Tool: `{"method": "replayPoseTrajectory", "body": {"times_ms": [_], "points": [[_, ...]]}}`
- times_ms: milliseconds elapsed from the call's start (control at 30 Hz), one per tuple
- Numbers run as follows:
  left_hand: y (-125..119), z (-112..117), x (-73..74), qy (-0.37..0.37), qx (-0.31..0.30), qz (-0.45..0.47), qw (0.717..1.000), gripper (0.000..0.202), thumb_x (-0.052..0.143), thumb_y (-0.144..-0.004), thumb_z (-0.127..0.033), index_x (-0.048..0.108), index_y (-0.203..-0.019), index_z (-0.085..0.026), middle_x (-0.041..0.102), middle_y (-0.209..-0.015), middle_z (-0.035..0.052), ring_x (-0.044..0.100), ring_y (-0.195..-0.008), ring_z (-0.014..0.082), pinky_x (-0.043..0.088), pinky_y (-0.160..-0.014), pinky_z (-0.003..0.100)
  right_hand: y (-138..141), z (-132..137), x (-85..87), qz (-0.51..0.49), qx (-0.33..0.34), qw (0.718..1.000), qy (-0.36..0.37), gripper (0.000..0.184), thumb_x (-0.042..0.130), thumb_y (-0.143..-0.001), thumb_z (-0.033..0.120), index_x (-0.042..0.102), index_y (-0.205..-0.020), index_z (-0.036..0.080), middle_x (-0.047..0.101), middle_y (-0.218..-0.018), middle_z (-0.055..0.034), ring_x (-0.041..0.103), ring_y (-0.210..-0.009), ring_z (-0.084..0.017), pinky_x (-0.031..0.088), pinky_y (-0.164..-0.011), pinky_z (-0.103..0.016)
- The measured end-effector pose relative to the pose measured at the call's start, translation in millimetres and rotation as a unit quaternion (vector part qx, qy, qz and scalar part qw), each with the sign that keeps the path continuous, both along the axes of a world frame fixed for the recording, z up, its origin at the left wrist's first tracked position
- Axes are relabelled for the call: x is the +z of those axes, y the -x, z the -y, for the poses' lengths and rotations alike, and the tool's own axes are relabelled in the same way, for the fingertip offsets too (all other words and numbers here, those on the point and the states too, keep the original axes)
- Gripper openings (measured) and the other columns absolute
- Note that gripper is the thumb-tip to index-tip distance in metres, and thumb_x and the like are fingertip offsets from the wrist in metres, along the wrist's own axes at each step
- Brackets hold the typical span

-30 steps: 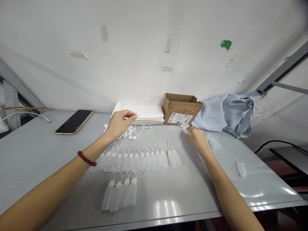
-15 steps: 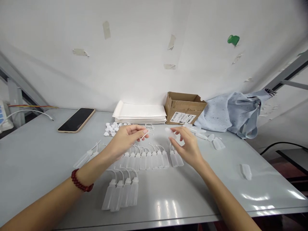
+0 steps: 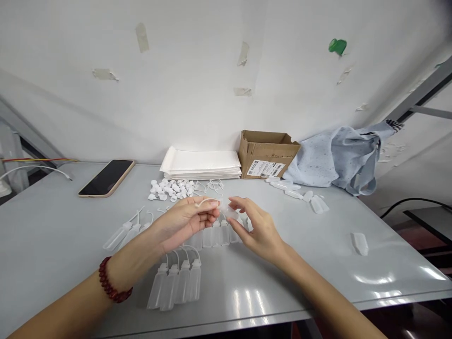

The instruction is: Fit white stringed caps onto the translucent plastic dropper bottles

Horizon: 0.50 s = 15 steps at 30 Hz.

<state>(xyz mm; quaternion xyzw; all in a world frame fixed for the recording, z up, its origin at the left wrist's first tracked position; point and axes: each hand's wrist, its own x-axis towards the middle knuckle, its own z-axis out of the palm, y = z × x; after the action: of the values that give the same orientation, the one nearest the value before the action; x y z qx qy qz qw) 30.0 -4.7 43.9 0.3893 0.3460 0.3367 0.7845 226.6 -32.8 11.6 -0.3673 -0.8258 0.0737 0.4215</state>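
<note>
My left hand (image 3: 189, 219) pinches a thin white curved tube (image 3: 205, 200) between thumb and fingers. Opposite it, my right hand (image 3: 259, 230) grips a small translucent plastic bottle (image 3: 230, 211) by its sides. The bottle's mouth end is at my left fingertips, where the fingers partly hide the contact. Beneath both hands lies a row of bottles with tubes (image 3: 216, 234), partly covered. Several more bottles with bent tubes (image 3: 174, 285) lie nearer the table edge, others (image 3: 120, 235) left of my forearm. White caps (image 3: 173, 188) and loose tubes (image 3: 214, 185) are heaped behind my left hand.
Bottles without tubes (image 3: 318, 204) lie at the right, with a single bottle (image 3: 360, 243) nearer the edge. Along the wall are a phone (image 3: 107, 178), a stack of white envelopes (image 3: 203, 165), a cardboard box (image 3: 268, 153) and a light blue cloth bag (image 3: 318, 160).
My hands have come together, so the tube in the left now meets the bottle's mouth end in the right. The view has shifted slightly.
</note>
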Motion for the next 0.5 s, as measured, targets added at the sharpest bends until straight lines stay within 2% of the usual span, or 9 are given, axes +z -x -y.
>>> {"method": "replayPoseTrajectory", "body": {"times_ms": [267, 500], "points": [[-1.0, 3.0, -0.2, -0.002, 0.018, -0.007, 1.0, 0.007, 0.067, -0.081, -0.02, 0.066, -0.082, -0.013, 0.063, -0.068, 0.0009, 0.055, -0.064, 0.0087, 0.044, -0.066, 0.022, 3.9, 3.0, -3.8, -0.003, 0.001, 1.0, 0.011, 0.046, 0.055, -0.088, 0.017, 0.039, -0.13, 0.021, 0.063, -0.099, -0.0086, 0.064, -0.084, -0.017, 0.057, -0.07, -0.029], [-4.1, 5.1, 0.5, -0.009, 0.022, -0.004, 1.0, 0.009, 0.065, -0.082, -0.02, 0.064, -0.077, -0.013, 0.061, -0.067, 0.0006, 0.054, -0.066, 0.0092, 0.043, -0.068, 0.023, 3.6, 4.4, 1.2, -0.032, 0.04, 0.997, 0.054, 0.047, 0.057, -0.087, 0.019, 0.042, -0.131, 0.024, 0.061, -0.095, -0.0054, 0.062, -0.078, -0.015, 0.056, -0.069, -0.029]]}}
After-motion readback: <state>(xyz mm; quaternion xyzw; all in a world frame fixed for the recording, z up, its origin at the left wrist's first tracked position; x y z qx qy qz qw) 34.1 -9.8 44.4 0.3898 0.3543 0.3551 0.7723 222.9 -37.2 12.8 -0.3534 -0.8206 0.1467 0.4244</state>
